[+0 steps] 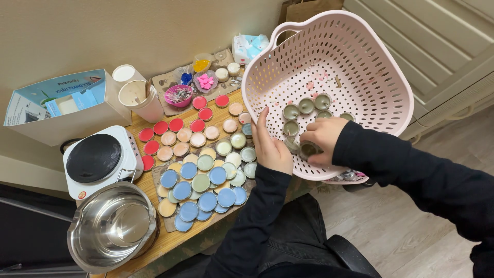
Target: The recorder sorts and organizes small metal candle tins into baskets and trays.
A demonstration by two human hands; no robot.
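A pink perforated plastic basket (360,62) is tilted toward me at the table's right end. My left hand (270,146) grips its near rim from outside. My right hand (321,136) reaches inside it, fingers closed around a small round tin (309,149). Several more empty round tins (306,108) lie at the basket's bottom. On the wooden table (154,242) sit many filled round tins (203,177) in red, peach, cream, pale green and blue, packed close together.
A white single hotplate (98,159) and a steel pot (110,229) stand at the left. Behind them are a cardboard box (62,105), a white cup (141,98), and a tray with small bowls of coloured bits (193,85). Wood floor lies at the right.
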